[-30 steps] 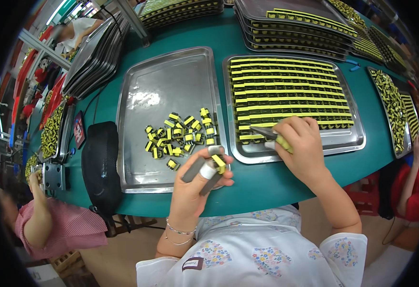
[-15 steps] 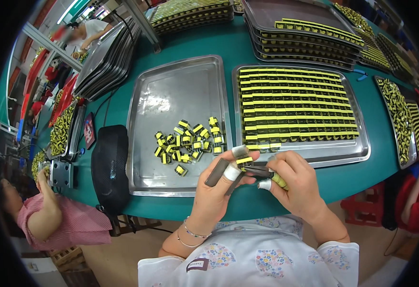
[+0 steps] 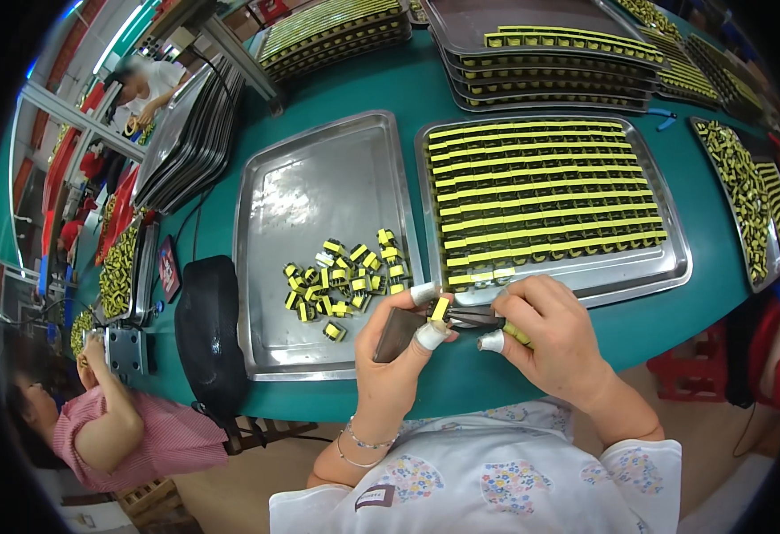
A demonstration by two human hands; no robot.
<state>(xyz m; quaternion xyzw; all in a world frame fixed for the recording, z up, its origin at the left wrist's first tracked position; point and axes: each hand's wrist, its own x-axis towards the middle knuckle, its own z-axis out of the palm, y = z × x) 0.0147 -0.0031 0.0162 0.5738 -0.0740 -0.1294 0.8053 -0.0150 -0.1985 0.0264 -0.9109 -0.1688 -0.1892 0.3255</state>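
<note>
My left hand (image 3: 388, 369), with white tape on its fingertips, pinches a small yellow-and-black transformer (image 3: 440, 310). A dark flat block (image 3: 395, 335) also rests in that palm. In my right hand (image 3: 554, 336) is a pair of pliers (image 3: 477, 317) with a yellow-green grip; the dark jaws reach the transformer, though exactly where they touch is too small to tell. Left of my hands, a metal tray (image 3: 319, 187) bears a loose heap of similar transformers (image 3: 341, 278). Beyond my right hand, another tray (image 3: 603, 272) holds transformers in neat rows (image 3: 545, 191).
A black case (image 3: 210, 329) lies by the left tray. Stacked trays (image 3: 541, 76) of transformers stand at the back, with upright empty trays (image 3: 189, 133) back left. A tray of loose parts (image 3: 735, 191) is far right. A person in pink (image 3: 109, 427) sits at left.
The transformer has turned in my left fingers, its yellow band now steeper. The dark block has swung to show its broad face. The whole view has shifted slightly.
</note>
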